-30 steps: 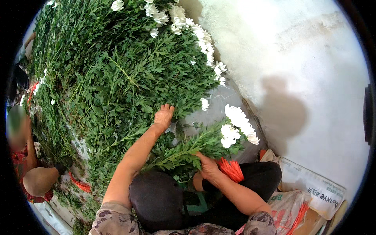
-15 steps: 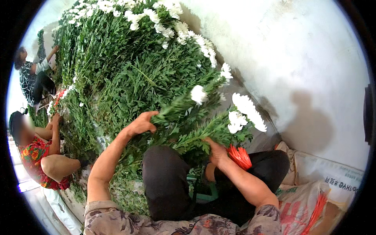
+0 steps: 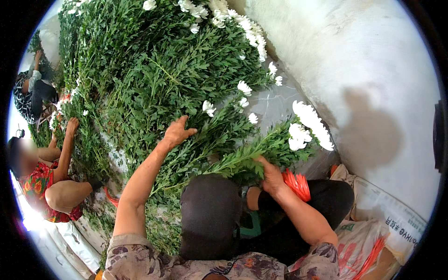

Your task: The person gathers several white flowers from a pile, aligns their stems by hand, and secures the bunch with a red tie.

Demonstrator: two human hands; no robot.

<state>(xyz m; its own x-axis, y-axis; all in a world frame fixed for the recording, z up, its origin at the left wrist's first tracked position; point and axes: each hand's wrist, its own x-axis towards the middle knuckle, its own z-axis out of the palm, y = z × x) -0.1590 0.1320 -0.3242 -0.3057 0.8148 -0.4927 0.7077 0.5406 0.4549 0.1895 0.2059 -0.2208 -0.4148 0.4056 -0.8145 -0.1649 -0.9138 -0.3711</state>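
Observation:
My right hand [image 3: 271, 176] is closed round the leafy stems of a bunch of white chrysanthemums [image 3: 298, 136], whose flower heads point to the far right. Red ties [image 3: 296, 185] hang in a bundle at my right wrist. Over the leafy heap [image 3: 154, 88] my left hand [image 3: 178, 132] is open, thumb and fingers apart, with its fingertips close to the leaves. Beyond it lie a few loose chrysanthemum stems [image 3: 228, 122] with white blooms. Leaves partly hide the fingers of my right hand.
A large pile of chrysanthemums fills the floor ahead, bounded by a pale wall [image 3: 359, 56] at right. Two people crouch at left, one in a red patterned top [image 3: 44, 186]. A plastic sack [image 3: 350, 247] with red ties and a printed carton [image 3: 392, 200] stand at lower right.
My left hand has moved up and away over the heap, its fingers spreading. A white bloom that was moving now lies farther left. The bunch in my right hand sits slightly farther right.

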